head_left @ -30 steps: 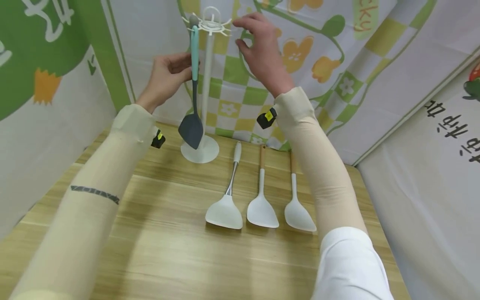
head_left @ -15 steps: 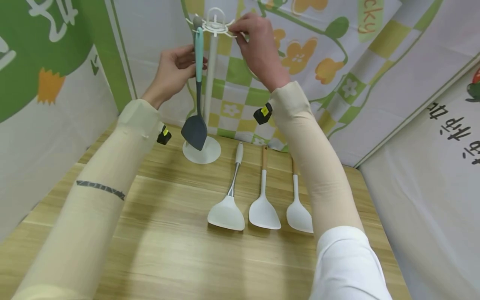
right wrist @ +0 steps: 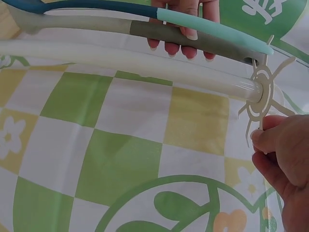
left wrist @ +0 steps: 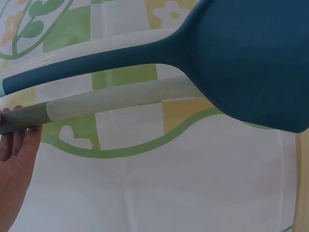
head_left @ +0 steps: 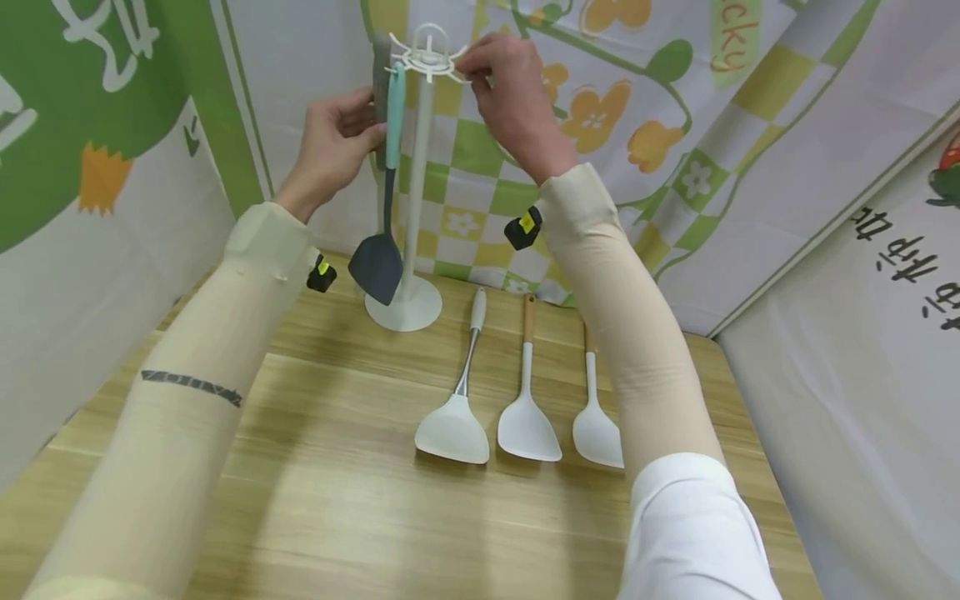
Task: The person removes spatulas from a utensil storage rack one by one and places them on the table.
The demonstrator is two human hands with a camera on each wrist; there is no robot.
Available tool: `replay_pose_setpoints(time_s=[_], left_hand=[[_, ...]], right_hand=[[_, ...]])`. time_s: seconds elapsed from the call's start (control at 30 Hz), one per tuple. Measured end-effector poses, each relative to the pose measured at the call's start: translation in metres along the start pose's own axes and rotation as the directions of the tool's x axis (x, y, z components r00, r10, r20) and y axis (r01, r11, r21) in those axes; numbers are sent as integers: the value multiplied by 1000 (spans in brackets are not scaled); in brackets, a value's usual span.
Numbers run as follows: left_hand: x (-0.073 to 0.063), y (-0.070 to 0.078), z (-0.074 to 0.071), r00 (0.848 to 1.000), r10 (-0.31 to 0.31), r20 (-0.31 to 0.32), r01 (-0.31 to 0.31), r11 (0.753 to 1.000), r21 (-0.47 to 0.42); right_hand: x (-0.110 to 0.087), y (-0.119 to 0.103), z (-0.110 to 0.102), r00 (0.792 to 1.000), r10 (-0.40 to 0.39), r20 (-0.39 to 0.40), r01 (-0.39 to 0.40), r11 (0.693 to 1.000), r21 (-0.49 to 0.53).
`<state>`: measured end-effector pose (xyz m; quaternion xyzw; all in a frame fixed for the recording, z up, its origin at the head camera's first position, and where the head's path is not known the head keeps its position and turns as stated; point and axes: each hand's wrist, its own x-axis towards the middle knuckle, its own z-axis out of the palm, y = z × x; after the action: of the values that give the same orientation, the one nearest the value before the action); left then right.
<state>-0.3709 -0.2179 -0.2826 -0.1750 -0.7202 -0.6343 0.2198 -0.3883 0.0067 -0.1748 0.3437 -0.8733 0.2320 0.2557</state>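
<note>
head view: left hand point(head_left: 333, 148) grips grey-handled utensil point(head_left: 382, 92) beside turquoise-handled spatula point(head_left: 377, 265); right hand point(head_left: 519, 107) pinches white stand point(head_left: 417, 167) at top right; three pale spatulas point(head_left: 527, 427) lie nearer, right.

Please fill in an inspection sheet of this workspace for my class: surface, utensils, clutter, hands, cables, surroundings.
Surface: wood-grain tabletop
Utensils: teal-handled spatula and grey-handled spatula at the top of a white stand; three pale spatulas lying side by side, rightmost partly hidden
Clutter: nothing seen
Hands: left hand holds grey-handled spatula; right hand pinches the stand's top
Cables: nothing seen
Surroundings: patterned curtain behind, printed panels either side
</note>
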Motion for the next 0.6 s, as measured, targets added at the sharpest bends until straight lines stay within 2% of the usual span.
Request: replay_pose_setpoints(time_s=[0.17, 0.43, 0.6], left_hand=[[0, 2, -4, 1000, -2, -13, 2, 1000, 5], [-1, 8, -8, 1000, -12, -26, 11, 998, -64], [2, 12, -9, 998, 9, -58, -12, 999, -38]], right_hand=[[-1, 0, -1, 1000, -6, 10, 6, 1000, -10], [0, 0, -2, 1000, -3, 23, 3, 1000, -13], [1, -1, -3, 999, 0, 36, 1, 1000, -31]])
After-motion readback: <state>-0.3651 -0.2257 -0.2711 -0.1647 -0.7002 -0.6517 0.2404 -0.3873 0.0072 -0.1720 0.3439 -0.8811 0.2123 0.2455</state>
